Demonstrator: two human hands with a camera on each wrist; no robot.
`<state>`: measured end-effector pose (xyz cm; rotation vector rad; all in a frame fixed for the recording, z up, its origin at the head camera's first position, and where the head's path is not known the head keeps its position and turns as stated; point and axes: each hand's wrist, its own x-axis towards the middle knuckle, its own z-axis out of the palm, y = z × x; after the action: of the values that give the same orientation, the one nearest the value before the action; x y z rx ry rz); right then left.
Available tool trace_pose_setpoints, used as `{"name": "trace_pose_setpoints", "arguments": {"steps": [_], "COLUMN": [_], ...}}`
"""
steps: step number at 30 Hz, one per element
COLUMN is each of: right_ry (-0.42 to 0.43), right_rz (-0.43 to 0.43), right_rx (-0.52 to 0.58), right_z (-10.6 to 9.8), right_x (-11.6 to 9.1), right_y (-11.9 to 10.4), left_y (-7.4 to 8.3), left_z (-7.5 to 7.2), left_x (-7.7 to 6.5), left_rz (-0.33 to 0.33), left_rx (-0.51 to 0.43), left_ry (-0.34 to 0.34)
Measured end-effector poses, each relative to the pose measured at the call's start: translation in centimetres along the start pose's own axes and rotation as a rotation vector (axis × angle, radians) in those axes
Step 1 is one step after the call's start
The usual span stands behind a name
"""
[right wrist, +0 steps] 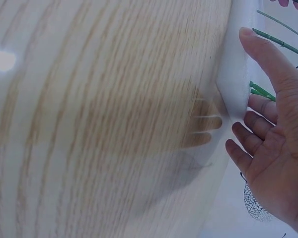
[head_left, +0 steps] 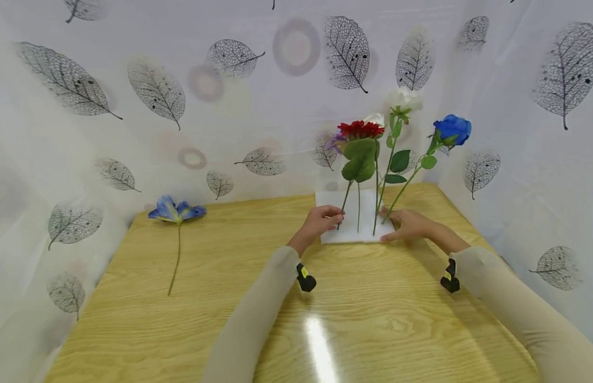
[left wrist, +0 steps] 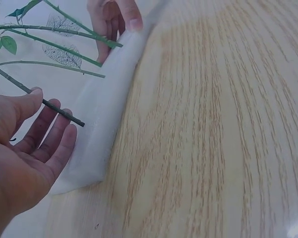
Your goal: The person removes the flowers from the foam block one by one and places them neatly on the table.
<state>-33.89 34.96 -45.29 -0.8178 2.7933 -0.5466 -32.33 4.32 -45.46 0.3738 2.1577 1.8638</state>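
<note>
A white foam block [head_left: 349, 236] lies on the table with several flower stems standing at it. My left hand [head_left: 322, 221] pinches a dark stem [left wrist: 62, 113] between thumb and fingers. That stem leads up behind a broad green leaf toward the red flower [head_left: 360, 129]; its cut end shows close over the foam. At the foam's right side rests my right hand [head_left: 408, 224], thumb [right wrist: 263, 47] on the front edge, other fingers loosely bent beside the green stems. A blue rose [head_left: 453, 130], a white rose [head_left: 405, 100] and a purple flower [head_left: 336, 142] rise around the red one.
A blue-violet flower [head_left: 177, 210] with a long stem lies at the left of the wooden table [head_left: 219, 255]. A pale curtain with leaf prints [head_left: 258, 106] hangs behind the table and along its sides.
</note>
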Motion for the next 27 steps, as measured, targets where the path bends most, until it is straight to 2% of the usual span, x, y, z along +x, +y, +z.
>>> {"name": "trace_pose_setpoints", "arguments": {"steps": [13, 21, 27], "right_ry": [0.011, -0.004, -0.002], "right_rz": [-0.004, -0.002, 0.002], "right_rx": [-0.010, 0.013, 0.006], "right_z": [-0.1, -0.1, -0.1], "right_x": [0.0, -0.1, -0.1], "right_y": [-0.3, -0.3, -0.4], "left_y": [0.2, -0.5, -0.8], "left_z": [0.1, 0.2, 0.2], "left_x": [-0.2, 0.1, 0.3], "left_rz": [0.021, 0.044, 0.029], "left_rx": [-0.030, -0.023, -0.025], "left_ry": [0.026, 0.045, 0.059]}}
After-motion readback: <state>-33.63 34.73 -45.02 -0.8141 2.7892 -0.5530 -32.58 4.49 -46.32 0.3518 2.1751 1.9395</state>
